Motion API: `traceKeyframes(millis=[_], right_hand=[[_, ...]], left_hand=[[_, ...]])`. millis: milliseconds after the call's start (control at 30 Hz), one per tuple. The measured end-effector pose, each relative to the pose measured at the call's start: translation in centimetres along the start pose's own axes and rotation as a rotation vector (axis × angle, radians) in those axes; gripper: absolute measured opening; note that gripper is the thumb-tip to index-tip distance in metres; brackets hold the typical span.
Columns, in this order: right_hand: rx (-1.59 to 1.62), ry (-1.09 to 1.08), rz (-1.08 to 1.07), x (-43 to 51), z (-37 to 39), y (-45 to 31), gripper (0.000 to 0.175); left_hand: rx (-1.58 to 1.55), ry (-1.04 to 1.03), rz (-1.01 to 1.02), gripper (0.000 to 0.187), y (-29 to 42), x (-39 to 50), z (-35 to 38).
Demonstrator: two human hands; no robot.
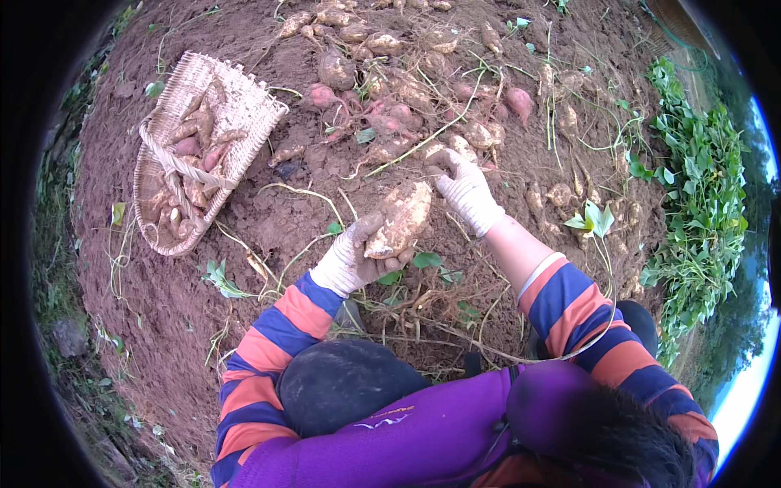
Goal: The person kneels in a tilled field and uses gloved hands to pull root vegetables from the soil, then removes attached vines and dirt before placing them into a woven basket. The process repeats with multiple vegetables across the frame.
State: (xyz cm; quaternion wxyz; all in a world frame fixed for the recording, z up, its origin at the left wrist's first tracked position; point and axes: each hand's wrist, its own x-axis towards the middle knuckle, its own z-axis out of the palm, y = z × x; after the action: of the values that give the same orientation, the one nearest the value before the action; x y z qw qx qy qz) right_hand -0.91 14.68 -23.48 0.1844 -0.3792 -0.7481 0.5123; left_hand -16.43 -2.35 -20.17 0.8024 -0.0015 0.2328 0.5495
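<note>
In my gloved left hand is a large, pale brown sweet potato, soil clinging to its skin. The fingers wrap under its lower end. My right hand, also in a dirty white glove, is just right of the tuber's upper end. Its thumb and forefinger are bent with a gap between them, and I see nothing held there. Beyond it lie pale tubers and red-skinned sweet potatoes on the soil. A wicker basket at the left holds several brown and reddish tubers.
Long cut vines cross the brown soil. More tubers lie at the top and right. A leafy green heap borders the right side. Another woven container shows at the top right. My dark-clad knee is below.
</note>
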Motion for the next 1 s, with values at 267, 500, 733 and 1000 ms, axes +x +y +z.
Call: traceKeyframes(millis=[267, 500, 733, 1000], right_hand=[[0.176, -0.213, 0.231, -0.7, 0.2, -3.5, 0.038], [-0.044, 0.048, -0.091, -2.3, 3.2, -5.1, 0.022], [0.163, -0.301, 0.266, -2.9, 3.5, -5.2, 0.058], [0.496, -0.317, 0.260, -6.7, 8.7, -5.7, 0.109]], left_hand=[[0.794, 0.337, 0.513, 0.084, -0.9, 0.4, -1.9], [0.854, 0.326, 0.513, 0.082, -1.7, 0.2, -3.4], [0.541, 0.547, 0.628, 0.065, -1.6, 0.2, -2.7], [0.987, 0.520, 0.606, 0.044, 0.3, -0.5, -3.7]])
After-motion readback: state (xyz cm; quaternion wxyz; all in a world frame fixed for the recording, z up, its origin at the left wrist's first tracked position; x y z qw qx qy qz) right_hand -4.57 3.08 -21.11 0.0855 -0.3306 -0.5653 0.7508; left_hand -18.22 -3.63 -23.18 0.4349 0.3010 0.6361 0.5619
